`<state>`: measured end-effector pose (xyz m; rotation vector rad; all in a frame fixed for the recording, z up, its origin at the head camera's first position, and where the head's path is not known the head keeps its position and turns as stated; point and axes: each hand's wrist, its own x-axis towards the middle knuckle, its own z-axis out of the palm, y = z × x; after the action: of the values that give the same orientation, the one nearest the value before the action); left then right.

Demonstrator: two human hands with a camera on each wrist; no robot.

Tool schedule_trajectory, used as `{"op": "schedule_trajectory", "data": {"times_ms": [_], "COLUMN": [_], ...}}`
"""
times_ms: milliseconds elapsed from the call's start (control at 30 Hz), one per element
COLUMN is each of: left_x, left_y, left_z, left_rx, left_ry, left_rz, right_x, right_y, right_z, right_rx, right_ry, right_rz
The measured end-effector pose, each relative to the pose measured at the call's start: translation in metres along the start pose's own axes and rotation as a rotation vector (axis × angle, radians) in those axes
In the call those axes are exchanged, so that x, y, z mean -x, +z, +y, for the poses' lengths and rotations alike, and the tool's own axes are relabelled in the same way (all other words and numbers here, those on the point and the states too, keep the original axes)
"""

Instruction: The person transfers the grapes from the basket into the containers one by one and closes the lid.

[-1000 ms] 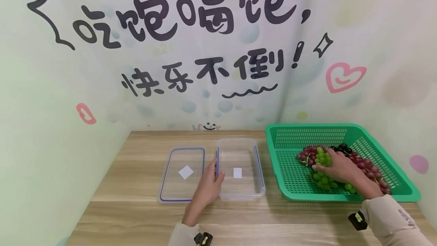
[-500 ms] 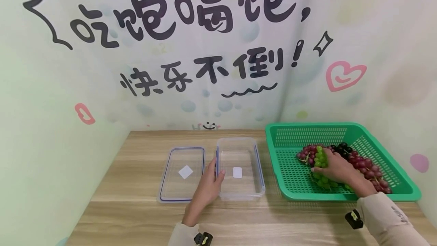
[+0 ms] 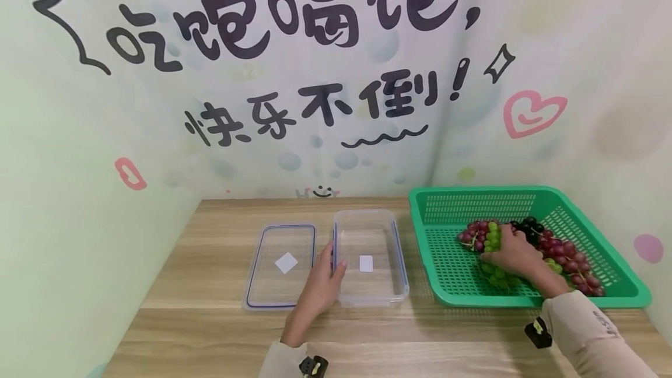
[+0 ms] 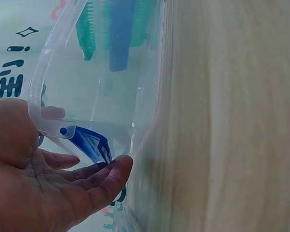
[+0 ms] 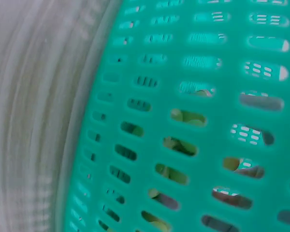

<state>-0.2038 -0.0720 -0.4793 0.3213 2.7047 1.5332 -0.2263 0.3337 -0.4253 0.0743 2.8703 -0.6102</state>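
A clear plastic food container [image 3: 367, 295] with blue-edged clips stands uncovered on the wooden table. My left hand [image 3: 319, 282] holds its left side, thumb over the rim and fingers outside. In the left wrist view, the fingers [image 4: 111, 181] touch the hanging blue clip [image 4: 92, 145]. Inside a green plastic basket [image 3: 433, 273], my right hand [image 3: 517, 255] grips a bunch of green grapes [image 3: 492, 241], partly hidden under the palm. Red grapes [image 3: 474, 234] lie just left of that bunch. The right wrist view shows mostly the slotted basket wall [image 5: 217, 111], with the hand's work hidden behind it.
The container's clear lid [image 3: 280, 290], with a blue seal, lies flat left of the container. More red grapes [image 3: 569, 258] and dark grapes [image 3: 530, 226] fill the basket's right part. A printed wall [image 3: 252, 174] rises behind the wooden table [image 3: 220, 331].
My right wrist and sleeve have shifted slightly left, while the hand stays on the green grapes. The left hand and the container hold their place.
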Motion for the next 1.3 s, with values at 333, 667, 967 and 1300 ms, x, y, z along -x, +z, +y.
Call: {"op": "schedule_trajectory", "data": {"times_ms": [333,667,967,1300], "left_x": [-0.001,-0.002,-0.001,-0.001], "left_y": [0.000,0.001,0.001,0.001], "left_z": [0.001,0.001,0.002,0.001], "left_rx": [0.010,0.011,-0.002,0.005], "left_ry": [-0.028,-0.009,-0.017,-0.039], "left_rz": [-0.002,0.000,0.002,0.000], "right_x": [-0.001,0.004,0.007,0.010], "right_y": [0.003,-0.001,-0.004,-0.016], "right_z": [-0.002,0.002,0.003,0.003], "right_rx": [0.007,-0.022,-0.027,-0.063], "right_ry": [0.000,-0.010,-0.014,-0.023], "right_rz": [0.017,0.065,0.145,0.181]}}
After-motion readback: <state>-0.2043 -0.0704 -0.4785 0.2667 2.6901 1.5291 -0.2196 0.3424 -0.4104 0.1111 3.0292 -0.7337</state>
